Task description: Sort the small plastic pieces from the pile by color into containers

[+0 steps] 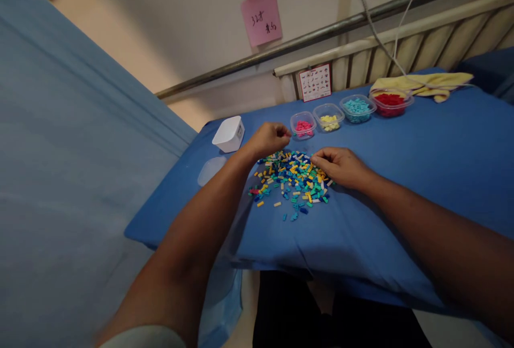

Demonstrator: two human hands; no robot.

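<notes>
A loose pile of small plastic building bricks in blue, yellow, green, turquoise and white lies on the blue cloth. Over its upper left edge, beside a clear tub of pink bricks, my left hand is closed in a pinch; what it holds is too small to make out. At the pile's right side rests my right hand, thumb and forefinger pressed together at the bricks. Whether a brick sits between those fingertips is hidden.
Right of the pink tub stand clear tubs of yellow, turquoise and red bricks, with a yellow cloth behind. A white box and a clear lid lie left. A picture card leans against the radiator.
</notes>
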